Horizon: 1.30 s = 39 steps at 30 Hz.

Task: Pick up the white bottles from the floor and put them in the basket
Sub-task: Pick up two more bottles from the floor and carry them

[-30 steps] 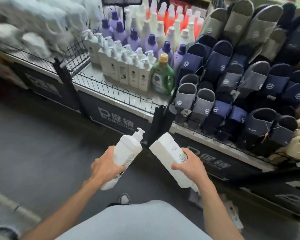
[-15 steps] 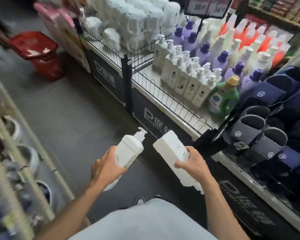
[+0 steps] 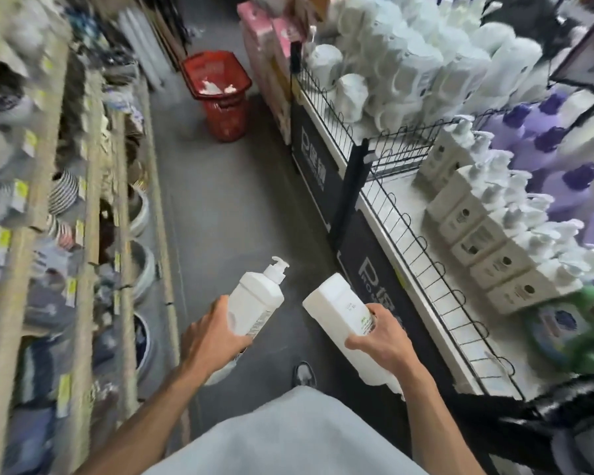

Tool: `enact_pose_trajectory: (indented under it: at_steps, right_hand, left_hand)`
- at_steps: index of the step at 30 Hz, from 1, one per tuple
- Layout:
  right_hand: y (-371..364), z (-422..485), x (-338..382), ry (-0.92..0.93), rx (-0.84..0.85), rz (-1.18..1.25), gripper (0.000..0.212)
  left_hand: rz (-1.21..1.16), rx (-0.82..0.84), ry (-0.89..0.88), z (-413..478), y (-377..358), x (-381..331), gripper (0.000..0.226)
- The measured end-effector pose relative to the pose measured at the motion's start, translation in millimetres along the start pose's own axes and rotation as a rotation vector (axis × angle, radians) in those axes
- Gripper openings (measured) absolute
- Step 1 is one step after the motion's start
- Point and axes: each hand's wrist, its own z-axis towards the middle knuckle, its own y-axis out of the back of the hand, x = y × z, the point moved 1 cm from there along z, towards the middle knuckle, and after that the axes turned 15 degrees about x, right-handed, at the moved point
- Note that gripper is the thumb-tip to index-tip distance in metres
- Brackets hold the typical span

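Two clamped: left hand (image 3: 213,334), pump bottle (image 3: 254,301), nozzle forward; right hand (image 3: 381,341), second bottle (image 3: 335,308), base forward.

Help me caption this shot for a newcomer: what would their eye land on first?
First, the two white bottles held low in the middle: the left hand grips a pump bottle, the right hand a second white bottle. Next, the red basket standing on the aisle floor further ahead, with something white inside. Rows of boxy dispensers line the shelf at right.
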Motion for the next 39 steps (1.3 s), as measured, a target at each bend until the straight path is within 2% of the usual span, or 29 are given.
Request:
enact_pose_trajectory:
  at_steps: [12,16,27,39]
  right_hand:
    - [53.0,124.3,67.5,0.113,0.169,-0.108,0.076]
    - [60.6,160.8,100.7,0.121,0.199,-0.133,0.076]
    - [61.9,237.3,180.2,0.07,0.181,-0.138,0.082]
    - [61.5,309.8,255.2,0.074,0.139,-0.094,0.083]
  left_hand:
    - [-0.146,-0.053,0.174,64.3,34.6,11.2,0.07]
    - [-0.182,-0.045,0.203,94.0,53.9,20.6,0.078]
    - [-0.219,-0.009,0.2,181.7,123.5,53.2,0.07]
    - [-0.228,0.025,0.205,269.6,206.8,84.8,0.073]
